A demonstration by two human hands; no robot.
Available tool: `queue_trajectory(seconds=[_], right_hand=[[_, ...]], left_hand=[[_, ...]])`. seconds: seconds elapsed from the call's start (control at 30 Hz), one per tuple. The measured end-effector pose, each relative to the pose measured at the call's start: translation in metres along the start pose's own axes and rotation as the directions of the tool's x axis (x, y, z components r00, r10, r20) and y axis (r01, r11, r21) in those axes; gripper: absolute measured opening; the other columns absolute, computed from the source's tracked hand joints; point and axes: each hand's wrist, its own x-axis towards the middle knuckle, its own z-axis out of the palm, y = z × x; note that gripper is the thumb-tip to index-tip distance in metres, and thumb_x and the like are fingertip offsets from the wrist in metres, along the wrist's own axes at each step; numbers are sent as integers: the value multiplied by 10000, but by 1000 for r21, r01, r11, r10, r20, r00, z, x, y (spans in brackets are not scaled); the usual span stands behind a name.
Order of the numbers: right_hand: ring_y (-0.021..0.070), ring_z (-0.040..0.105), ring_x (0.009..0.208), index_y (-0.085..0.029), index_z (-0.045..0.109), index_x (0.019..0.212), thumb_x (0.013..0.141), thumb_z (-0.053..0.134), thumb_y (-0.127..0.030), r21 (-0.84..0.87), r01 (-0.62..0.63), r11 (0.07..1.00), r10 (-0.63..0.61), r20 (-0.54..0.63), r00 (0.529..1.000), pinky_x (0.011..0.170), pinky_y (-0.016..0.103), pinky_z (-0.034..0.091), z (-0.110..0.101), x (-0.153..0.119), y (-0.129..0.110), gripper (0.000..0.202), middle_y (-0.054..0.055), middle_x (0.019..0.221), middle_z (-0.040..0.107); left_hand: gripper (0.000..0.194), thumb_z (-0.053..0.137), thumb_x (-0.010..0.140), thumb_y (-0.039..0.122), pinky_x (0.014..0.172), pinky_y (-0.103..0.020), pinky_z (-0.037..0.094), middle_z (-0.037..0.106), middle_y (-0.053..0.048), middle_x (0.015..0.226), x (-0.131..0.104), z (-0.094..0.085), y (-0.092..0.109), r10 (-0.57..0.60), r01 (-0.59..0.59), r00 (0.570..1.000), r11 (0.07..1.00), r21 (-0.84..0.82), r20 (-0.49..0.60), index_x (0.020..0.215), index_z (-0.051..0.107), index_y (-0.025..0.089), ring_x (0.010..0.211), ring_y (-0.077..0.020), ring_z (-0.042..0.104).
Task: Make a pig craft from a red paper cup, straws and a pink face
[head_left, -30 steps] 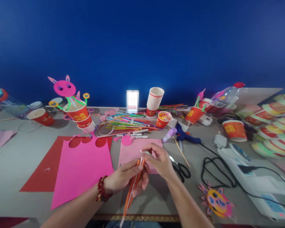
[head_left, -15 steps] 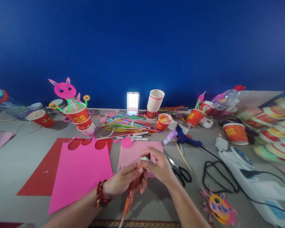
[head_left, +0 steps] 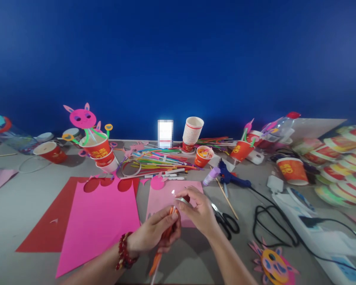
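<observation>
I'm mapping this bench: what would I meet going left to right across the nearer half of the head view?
Bright pink sheet, left hand holding orange strips, right hand, black-handled scissors, orange-and-pink paper face, white power strip.

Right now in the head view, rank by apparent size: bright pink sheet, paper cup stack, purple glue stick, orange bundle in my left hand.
1. Bright pink sheet
2. Paper cup stack
3. Purple glue stick
Unsure: orange bundle, partly hidden by your left hand.
</observation>
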Motion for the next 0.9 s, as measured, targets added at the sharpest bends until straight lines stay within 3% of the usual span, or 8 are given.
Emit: queue_trajectory(seconds=[0.27, 0.4, 0.5, 0.57, 0.7, 0.9], right_hand=[[190, 590, 756, -222, 702, 879, 881, 709, -256, -14, -5, 1000, 6, 34, 999, 707, 301, 462, 2, -1, -2, 34, 28, 820, 691], [198, 594, 771, -221, 705, 881, 879, 708, -257, -40, 3, 999, -1, 39, 999, 714, 309, 460, 3, -1, -3, 37, 33, 828, 693], [203, 597, 773, -229, 705, 877, 897, 683, -252, -69, 36, 997, -36, 11, 999, 721, 317, 454, 2, -2, -3, 38, 30, 811, 694], [205, 598, 774, -235, 704, 874, 913, 655, -234, -71, 63, 996, -65, -27, 998, 733, 324, 452, -1, -2, -2, 63, 28, 800, 687], [210, 598, 778, -235, 711, 861, 915, 646, -222, 20, 69, 997, -68, -76, 995, 761, 338, 457, -7, -2, -2, 85, 32, 791, 675], [203, 555, 762, -250, 734, 860, 909, 657, -242, 178, 33, 984, -39, 29, 999, 688, 312, 447, -9, -4, -5, 92, 25, 768, 614]], left_hand=[[357, 569, 928, 526, 334, -127, 334, 510, 75, 578, 3, -2, -4, 5, -3, 999, 998, -55, 42, 874, 504, 179, 338, -14, 299], [332, 534, 956, 498, 452, -260, 569, 613, 34, 610, 9, -6, -15, 26, -13, 997, 989, -150, 79, 881, 483, 179, 362, -80, 542], [308, 512, 971, 483, 501, -296, 599, 676, -8, 648, 12, -7, -20, 63, -45, 995, 978, -203, 79, 906, 464, 186, 447, -145, 661], [290, 506, 978, 465, 487, -293, 599, 673, -2, 643, 12, -7, -18, 70, -55, 996, 975, -216, 62, 913, 473, 184, 409, -117, 618], [245, 534, 974, 409, 367, -198, 515, 580, 55, 582, 9, -5, -4, 105, -104, 994, 971, -215, -4, 905, 512, 175, 310, -23, 346], [272, 602, 936, 440, 315, -107, 308, 477, 87, 560, 7, -5, 7, 97, -109, 993, 971, -215, -66, 888, 513, 187, 341, -16, 230]])
